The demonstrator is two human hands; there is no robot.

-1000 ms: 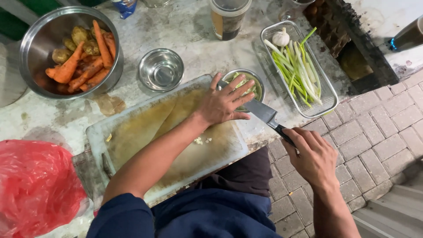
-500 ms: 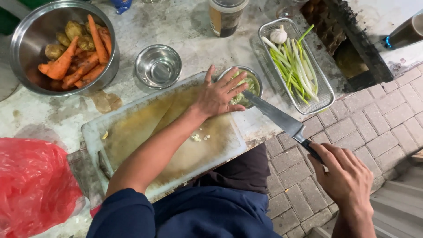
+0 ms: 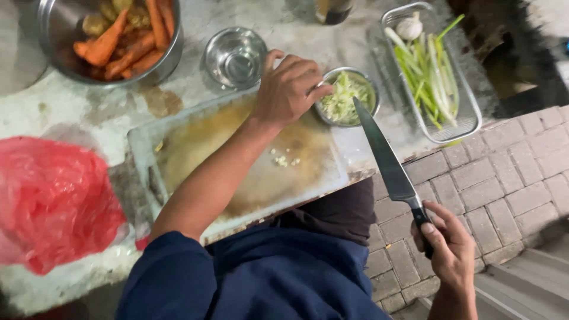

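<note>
Chopped pale-green vegetable shreds (image 3: 344, 98) fill a small round steel bowl (image 3: 368, 89) at the far right edge of the stained translucent plastic cutting board (image 3: 195, 142), on a worn, mottled stone counter (image 3: 296, 24). From my remote seat I see the left hand (image 3: 290, 89) curled knuckles-up, fingertips at the bowl's near rim; whether they grip the rim or only rest against it I cannot tell. The right hand (image 3: 447, 249) is closed around the black handle of a long steel kitchen knife (image 3: 388, 160), held off the counter's edge over the grey brick paving (image 3: 510, 178), blade pointing up toward the bowl, its tip just beside the rim. A few pale scraps (image 3: 283, 159) lie on the board below the left wrist. Beyond the bowl, to the right, a rectangular steel tray (image 3: 468, 121) holds green spring onion stalks (image 3: 430, 74) and a white garlic bulb (image 3: 410, 26). Left of the hand sits a second small steel bowl (image 3: 235, 56) (bare inside, as far as I can see), and further left a large steel mixing bowl (image 3: 59, 35) of orange carrots (image 3: 127, 35) and browned potato pieces. A crumpled red plastic bag (image 3: 53, 201) lies at the counter's near left. The dark blue sleeve (image 3: 172, 278) and shirt fill the foreground.
</note>
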